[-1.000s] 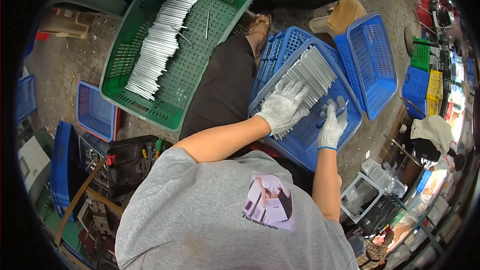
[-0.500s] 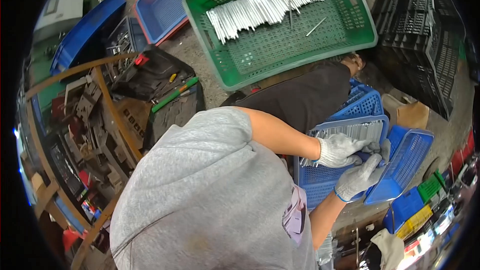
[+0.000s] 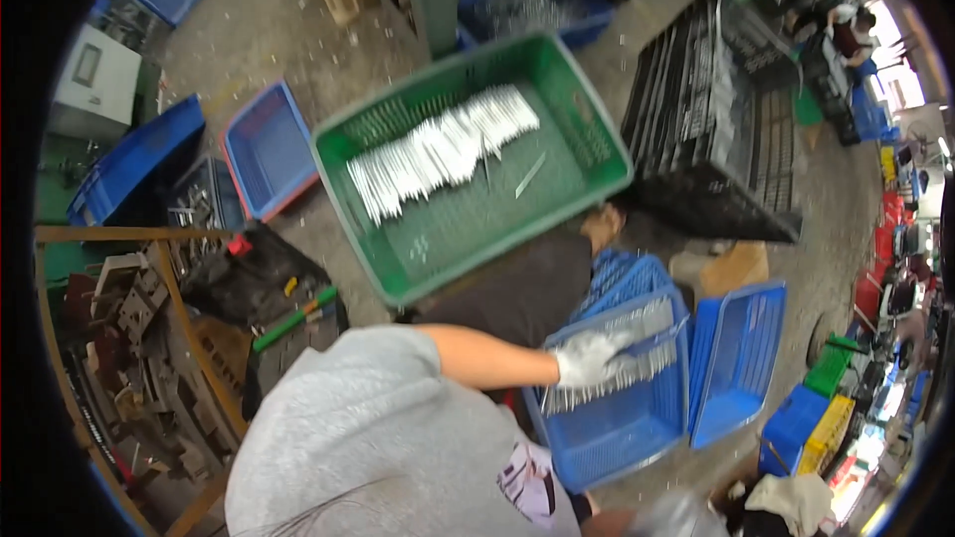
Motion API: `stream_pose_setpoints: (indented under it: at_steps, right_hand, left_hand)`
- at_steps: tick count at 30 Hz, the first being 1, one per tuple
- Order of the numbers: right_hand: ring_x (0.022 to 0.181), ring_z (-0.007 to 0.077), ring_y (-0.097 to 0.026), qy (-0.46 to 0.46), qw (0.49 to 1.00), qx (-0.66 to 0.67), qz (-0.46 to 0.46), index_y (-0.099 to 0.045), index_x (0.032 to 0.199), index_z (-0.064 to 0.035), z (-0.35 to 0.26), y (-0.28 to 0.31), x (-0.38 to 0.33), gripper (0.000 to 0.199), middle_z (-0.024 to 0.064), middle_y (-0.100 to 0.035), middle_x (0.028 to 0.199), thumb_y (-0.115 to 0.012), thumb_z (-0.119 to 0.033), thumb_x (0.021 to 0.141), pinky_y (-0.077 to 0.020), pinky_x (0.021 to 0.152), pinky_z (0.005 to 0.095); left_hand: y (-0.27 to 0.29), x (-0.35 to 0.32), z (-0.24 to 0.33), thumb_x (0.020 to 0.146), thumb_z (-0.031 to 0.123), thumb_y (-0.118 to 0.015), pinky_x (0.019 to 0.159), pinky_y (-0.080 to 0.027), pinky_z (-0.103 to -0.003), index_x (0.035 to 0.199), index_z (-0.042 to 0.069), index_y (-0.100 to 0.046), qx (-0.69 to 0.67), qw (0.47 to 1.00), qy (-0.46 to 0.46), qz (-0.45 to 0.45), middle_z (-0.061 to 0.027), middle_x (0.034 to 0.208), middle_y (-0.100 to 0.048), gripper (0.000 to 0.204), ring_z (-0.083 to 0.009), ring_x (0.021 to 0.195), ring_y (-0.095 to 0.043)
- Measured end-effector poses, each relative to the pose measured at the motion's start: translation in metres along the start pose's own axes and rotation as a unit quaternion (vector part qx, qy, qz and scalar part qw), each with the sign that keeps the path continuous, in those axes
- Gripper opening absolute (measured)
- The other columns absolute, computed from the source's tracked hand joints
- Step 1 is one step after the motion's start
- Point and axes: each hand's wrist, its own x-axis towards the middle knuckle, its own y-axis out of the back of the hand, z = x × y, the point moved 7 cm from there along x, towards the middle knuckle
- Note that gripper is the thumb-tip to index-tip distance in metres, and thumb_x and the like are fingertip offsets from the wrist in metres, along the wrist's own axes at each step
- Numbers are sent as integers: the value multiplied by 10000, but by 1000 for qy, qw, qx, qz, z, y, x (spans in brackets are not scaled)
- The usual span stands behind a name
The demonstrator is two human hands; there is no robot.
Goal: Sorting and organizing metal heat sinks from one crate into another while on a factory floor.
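Note:
In a white knit glove, my left hand (image 3: pixel 587 358) lies over a row of thin silver metal rods (image 3: pixel 652 363) in a blue plastic basket (image 3: pixel 612 443). Its fingers look stretched out across the rods, though slightly blurred. My right hand (image 3: pixel 681 515) is a grey-white smear at the bottom edge, outside the basket; its fingers cannot be made out. Ahead of my left arm, a large green basket (image 3: pixel 477 264) holds a long row of similar silver rods (image 3: pixel 438 154), with a couple lying loose beside it.
Right of the rod basket stands another blue basket (image 3: pixel 741 363). Black crates (image 3: pixel 696 139) lean together farther off. A person's dark-clothed limb (image 3: pixel 517 283) lies between the green basket and my arm. At left are a blue tray (image 3: pixel 269 154) and a wooden frame (image 3: pixel 194 318) with metal parts.
My hands have come apart; both were together over the blue basket around a dark blue thing. The right has dropped to the bottom edge, the left stays at the rods. The view has shifted.

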Motion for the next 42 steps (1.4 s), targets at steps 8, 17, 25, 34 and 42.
stream_pose_setpoints:
  at_steps: [8, 17, 25, 34, 42]
  right_hand:
    - [573, 191, -621, -179, 979, 51, 83, -764, 898, -41, 30, 38, 11, 219, 128, -708, 754, -571, -122, 961, -531, 559, 325]
    - [598, 202, -626, -310, 948, 53, 39, -751, 914, -38, 61, 36, 15, 194, 132, -706, 784, -575, -107, 952, -535, 574, 331]
    - [620, 211, -630, -435, 899, 37, -36, -740, 929, -34, 84, 25, 12, 174, 135, -705, 811, -577, -94, 943, -538, 588, 336]
    - [645, 222, -635, -555, 821, -5, -135, -727, 946, -31, 102, 11, 5, 155, 138, -703, 841, -581, -79, 934, -542, 603, 342]
    - [667, 231, -640, -646, 732, -52, -208, -716, 961, -28, 112, 11, 2, 142, 141, -702, 868, -583, -65, 925, -546, 616, 347]
  left_hand:
    - [126, 24, 86, 957, 164, -654, 616, -515, -357, 1108, 71, -652, -86, 973, -170, 132, -62, 813, -679, 177, -217, 653, -615]
    - [422, 34, 159, 1035, 308, -516, 621, -506, -328, 1196, 25, -670, 68, 909, -66, 406, -63, 825, -696, 360, -174, 680, -629]
    - [571, 22, 227, 1014, 335, -528, 711, -552, -417, 1121, -4, -720, 355, 813, 98, 450, -164, 872, -725, 404, -295, 747, -686]
    - [681, 76, 186, 963, 325, -555, 851, -557, -497, 1100, 54, -731, 517, 699, 192, 455, -187, 1044, -755, 351, -420, 972, -708]
    - [675, 73, 159, 945, 342, -575, 879, -553, -482, 1170, 122, -737, 480, 722, 171, 469, -139, 1081, -762, 354, -392, 1007, -705]
